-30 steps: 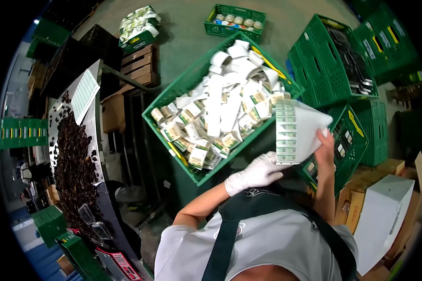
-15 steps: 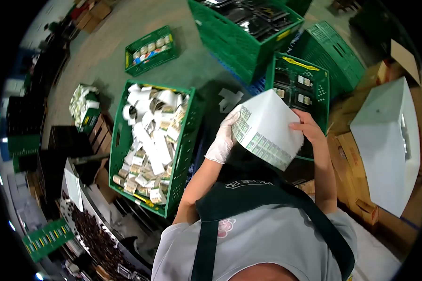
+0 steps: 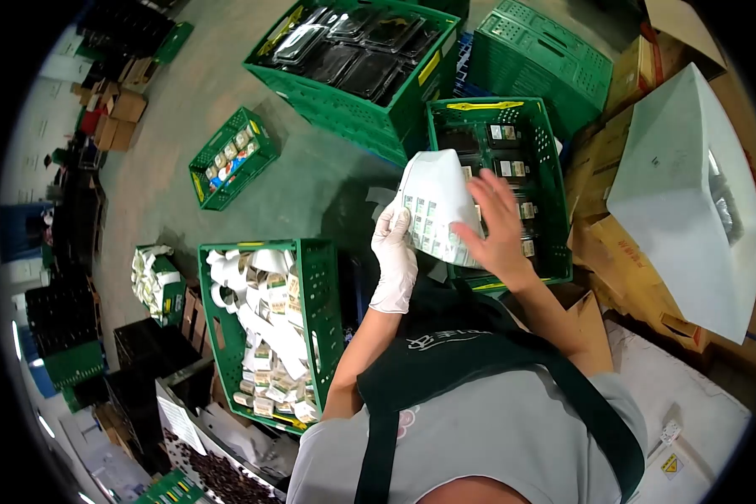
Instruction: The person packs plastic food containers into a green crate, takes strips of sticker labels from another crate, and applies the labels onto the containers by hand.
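My left hand, in a white glove, grips the left edge of a curved white sheet of labels. Rows of small green-and-white printed stickers run along the sheet's lower part. My bare right hand is at the sheet's right side, fingers spread and slightly blurred; whether its thumb touches the paper is unclear. Just beyond the sheet stands a green crate with dark plastic boxes in it, several bearing a label like the one on this black box. The sheet and my right hand hide part of that crate.
Left of me, a green crate holds label rolls and paper strips. Stacked crates with black lidded trays stand ahead. A smaller crate sits on the floor. Cardboard boxes and a white-lined carton are at right.
My right hand has come off the sheet's far right edge, its fingers now spread. The sheet has turned and curved in my left hand. The view has shifted, showing more of the labelled boxes.
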Demonstrator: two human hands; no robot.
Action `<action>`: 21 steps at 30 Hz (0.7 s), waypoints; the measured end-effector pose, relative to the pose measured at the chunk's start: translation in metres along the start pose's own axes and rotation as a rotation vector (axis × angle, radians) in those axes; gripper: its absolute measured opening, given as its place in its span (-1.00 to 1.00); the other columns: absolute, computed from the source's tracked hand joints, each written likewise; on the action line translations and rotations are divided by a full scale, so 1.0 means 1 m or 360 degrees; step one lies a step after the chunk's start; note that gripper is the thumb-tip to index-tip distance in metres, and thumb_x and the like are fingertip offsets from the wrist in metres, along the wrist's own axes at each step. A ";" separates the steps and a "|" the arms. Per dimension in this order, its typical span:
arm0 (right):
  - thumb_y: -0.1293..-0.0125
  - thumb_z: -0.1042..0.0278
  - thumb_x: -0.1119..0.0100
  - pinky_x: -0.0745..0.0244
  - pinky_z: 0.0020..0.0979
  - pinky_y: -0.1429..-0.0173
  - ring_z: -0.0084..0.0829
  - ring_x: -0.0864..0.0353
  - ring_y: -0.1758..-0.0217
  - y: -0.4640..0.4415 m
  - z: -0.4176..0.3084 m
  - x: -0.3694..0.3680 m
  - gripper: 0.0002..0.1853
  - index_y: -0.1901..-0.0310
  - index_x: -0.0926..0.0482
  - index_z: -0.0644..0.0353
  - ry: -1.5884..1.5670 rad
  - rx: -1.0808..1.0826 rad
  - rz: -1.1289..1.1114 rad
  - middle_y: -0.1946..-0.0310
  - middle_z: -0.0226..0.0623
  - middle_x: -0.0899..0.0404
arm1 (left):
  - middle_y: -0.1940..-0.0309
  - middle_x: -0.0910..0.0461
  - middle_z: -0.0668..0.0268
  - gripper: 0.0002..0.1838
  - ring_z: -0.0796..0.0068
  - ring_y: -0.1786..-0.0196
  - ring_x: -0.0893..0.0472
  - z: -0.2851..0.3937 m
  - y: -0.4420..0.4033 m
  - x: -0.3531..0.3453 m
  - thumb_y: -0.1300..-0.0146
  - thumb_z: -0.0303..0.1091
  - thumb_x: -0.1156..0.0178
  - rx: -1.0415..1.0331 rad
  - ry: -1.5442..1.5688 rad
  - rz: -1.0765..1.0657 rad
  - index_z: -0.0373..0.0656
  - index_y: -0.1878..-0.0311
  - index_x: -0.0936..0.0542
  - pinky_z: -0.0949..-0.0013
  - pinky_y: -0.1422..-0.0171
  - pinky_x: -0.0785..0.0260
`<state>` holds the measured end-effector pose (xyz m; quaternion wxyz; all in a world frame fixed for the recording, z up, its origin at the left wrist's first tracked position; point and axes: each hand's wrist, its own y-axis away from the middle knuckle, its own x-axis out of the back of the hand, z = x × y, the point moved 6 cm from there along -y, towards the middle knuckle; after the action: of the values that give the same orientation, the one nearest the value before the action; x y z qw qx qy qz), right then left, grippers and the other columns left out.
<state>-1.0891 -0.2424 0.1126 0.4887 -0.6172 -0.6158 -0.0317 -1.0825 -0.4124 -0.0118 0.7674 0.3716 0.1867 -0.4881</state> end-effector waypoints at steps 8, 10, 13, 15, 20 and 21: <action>0.13 0.14 -0.42 -0.27 -0.21 -0.15 -0.08 -0.39 -0.09 -0.034 0.093 -0.059 -0.23 -0.15 -0.31 0.21 -0.0170 -0.0487 -0.0144 -0.11 -0.07 -0.36 | 0.16 -0.56 0.27 -0.76 0.53 0.14 -0.55 -0.033 -0.091 -0.045 -0.19 -0.57 -0.11 0.0418 -0.0243 -0.0317 -0.28 0.05 -0.49 0.47 0.00 -0.39; 0.19 0.04 -0.42 -0.13 -0.16 -0.27 -0.05 -0.25 -0.24 -0.057 0.115 -0.047 -0.16 -0.15 -0.32 0.23 -0.0024 -0.0511 0.0016 -0.18 -0.02 -0.27 | 0.15 -0.56 0.26 -0.76 0.52 0.13 -0.54 -0.036 -0.120 -0.062 -0.20 -0.57 -0.10 0.0436 -0.0332 -0.0428 -0.30 0.04 -0.48 0.46 -0.01 -0.38; 0.21 -0.05 -0.41 -0.04 -0.09 -0.33 -0.07 -0.18 -0.30 -0.093 0.139 -0.039 -0.11 -0.18 -0.29 0.20 0.0201 -0.0531 -0.0092 -0.19 -0.06 -0.28 | 0.13 -0.55 0.27 -0.73 0.53 0.12 -0.53 -0.033 -0.163 -0.089 -0.19 -0.55 -0.11 0.0531 -0.0384 -0.0655 -0.30 0.02 -0.46 0.44 -0.04 -0.36; 0.21 -0.07 -0.41 -0.02 -0.09 -0.34 -0.09 -0.18 -0.30 -0.113 0.152 -0.047 -0.09 -0.19 -0.28 0.19 0.0148 -0.0575 -0.0198 -0.19 -0.07 -0.28 | 0.11 -0.54 0.26 -0.69 0.53 0.08 -0.52 -0.035 -0.186 -0.109 -0.17 -0.47 -0.17 0.0634 -0.0489 -0.0773 -0.31 0.01 -0.45 0.45 -0.06 -0.34; 0.20 -0.12 -0.41 -0.01 -0.08 -0.36 -0.13 -0.23 -0.28 -0.119 0.181 -0.073 -0.08 -0.19 -0.29 0.19 -0.0213 -0.0805 -0.0324 -0.17 -0.10 -0.30 | 0.12 -0.50 0.31 -0.63 0.53 0.06 -0.48 -0.058 -0.209 -0.142 -0.13 -0.41 -0.24 0.0924 -0.0455 -0.0997 -0.25 0.01 -0.41 0.46 -0.05 -0.30; 0.20 -0.06 -0.42 -0.07 -0.11 -0.34 -0.11 -0.26 -0.25 -0.116 0.182 -0.071 -0.14 -0.14 -0.33 0.20 -0.0173 -0.0806 -0.0310 -0.14 -0.12 -0.35 | 0.14 -0.50 0.33 -0.63 0.54 0.09 -0.47 -0.065 -0.209 -0.144 -0.11 -0.39 -0.26 0.1038 -0.0432 -0.1041 -0.24 0.02 -0.42 0.46 -0.03 -0.29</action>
<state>-1.3001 -0.2046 0.0384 0.2797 -0.6584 -0.6700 -0.1984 -1.3283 -0.3276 -0.0418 0.4344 0.4477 0.0291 -0.7810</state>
